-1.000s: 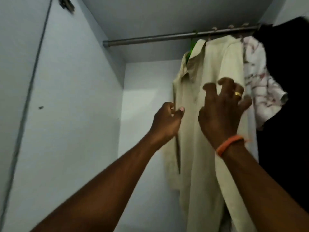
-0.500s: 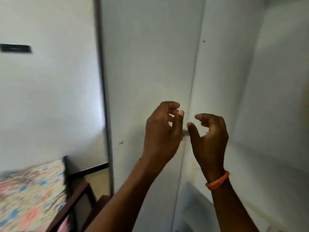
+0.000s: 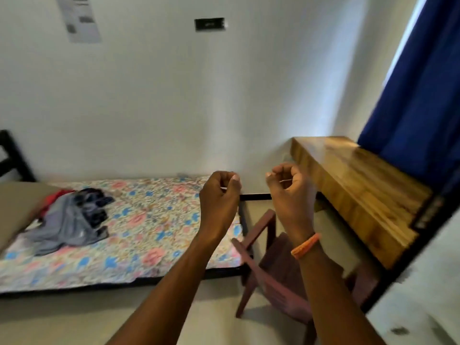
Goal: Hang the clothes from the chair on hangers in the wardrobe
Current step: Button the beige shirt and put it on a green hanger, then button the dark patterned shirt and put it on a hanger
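My left hand [image 3: 219, 195] and my right hand [image 3: 291, 192] are raised side by side in mid-air, fingers loosely curled, holding nothing. An orange band sits on my right wrist. Below them stands a dark red wooden chair [image 3: 273, 290]; my right forearm hides part of its seat, and the part I can see is bare. A pile of clothes [image 3: 72, 220], grey, dark blue and red, lies on the left of the bed. The wardrobe's inside and its hangers are out of view.
The bed [image 3: 154, 227] with a floral sheet runs along the far wall. A wooden desk [image 3: 358, 190] stands right of the chair under a blue curtain [image 3: 423, 95]. A white wardrobe panel [image 3: 423, 307] fills the bottom right corner.
My view has swung left from the wardrobe rail and the hung cream shirt to the room. Both hands have left the shirt and now hover over the chair.
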A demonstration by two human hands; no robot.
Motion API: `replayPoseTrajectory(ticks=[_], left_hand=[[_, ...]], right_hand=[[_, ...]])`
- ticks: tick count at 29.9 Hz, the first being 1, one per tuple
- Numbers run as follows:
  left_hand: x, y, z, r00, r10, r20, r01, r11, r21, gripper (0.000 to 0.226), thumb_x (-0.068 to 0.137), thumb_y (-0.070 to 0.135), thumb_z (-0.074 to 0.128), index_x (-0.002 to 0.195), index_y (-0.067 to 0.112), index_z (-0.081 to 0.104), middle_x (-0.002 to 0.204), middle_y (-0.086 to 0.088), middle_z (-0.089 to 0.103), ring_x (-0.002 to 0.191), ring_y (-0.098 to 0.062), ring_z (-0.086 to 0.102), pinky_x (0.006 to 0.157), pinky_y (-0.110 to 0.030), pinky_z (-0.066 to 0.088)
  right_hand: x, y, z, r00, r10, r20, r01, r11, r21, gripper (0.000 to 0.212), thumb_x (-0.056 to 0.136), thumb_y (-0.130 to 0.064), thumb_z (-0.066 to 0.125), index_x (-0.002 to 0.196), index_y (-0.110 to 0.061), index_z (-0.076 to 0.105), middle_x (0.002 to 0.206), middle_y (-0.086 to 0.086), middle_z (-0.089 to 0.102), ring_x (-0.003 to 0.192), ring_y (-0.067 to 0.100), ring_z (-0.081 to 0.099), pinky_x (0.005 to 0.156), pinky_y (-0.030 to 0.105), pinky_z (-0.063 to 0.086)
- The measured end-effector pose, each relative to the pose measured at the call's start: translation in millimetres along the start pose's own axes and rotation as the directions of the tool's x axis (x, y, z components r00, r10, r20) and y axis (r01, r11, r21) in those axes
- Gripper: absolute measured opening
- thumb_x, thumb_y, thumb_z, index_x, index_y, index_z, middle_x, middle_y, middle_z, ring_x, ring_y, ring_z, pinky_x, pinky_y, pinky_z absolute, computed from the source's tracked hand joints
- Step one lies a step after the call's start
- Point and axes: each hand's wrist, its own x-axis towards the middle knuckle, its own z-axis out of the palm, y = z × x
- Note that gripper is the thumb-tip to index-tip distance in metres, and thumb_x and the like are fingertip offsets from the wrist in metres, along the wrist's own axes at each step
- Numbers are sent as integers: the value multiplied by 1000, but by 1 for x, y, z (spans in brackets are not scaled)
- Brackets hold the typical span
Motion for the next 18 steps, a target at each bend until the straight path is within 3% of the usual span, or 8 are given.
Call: replayPoseTrajectory(ticks=[4, 8, 15, 18], left_hand=[[33, -76, -88, 980, -178, -91, 183, 981, 56, 17, 100, 26, 55, 93, 12, 63, 86, -5, 69, 71, -20, 67, 63, -33, 54], [65, -158, -170, 910, -358, -208, 382, 920, 87, 18, 102, 27, 53, 96, 13, 61, 91, -4, 68, 73, -20, 65, 61, -30, 50], [150, -285, -309, 693, -542, -476, 663, 739, 123, 18, 98, 24, 54, 89, 10, 62, 86, -12, 68, 75, -31, 65, 69, -42, 54], [197, -329, -361, 610, -568, -553, 740, 658, 141, 17, 95, 26, 54, 85, 14, 61, 87, -10, 68, 81, -34, 66, 76, -49, 57]], right_hand=[[-22, 17, 113, 963, 125, 237, -116, 992, -51, 11, 84, -21, 76, 83, -17, 66, 73, -7, 65, 66, 6, 60, 65, 23, 48], [-40, 46, 230, 846, 275, 456, -272, 959, -74, 14, 84, -19, 76, 82, -12, 65, 76, 3, 67, 72, 20, 66, 70, 36, 56], [-47, 82, 458, 601, 364, 711, -370, 916, -156, 19, 89, -16, 73, 84, 1, 66, 85, 17, 67, 80, 32, 66, 80, 45, 56], [-39, 78, 544, 466, 392, 793, -425, 885, -188, 23, 91, -15, 70, 76, 2, 64, 86, 25, 68, 73, 31, 67, 68, 37, 56]])
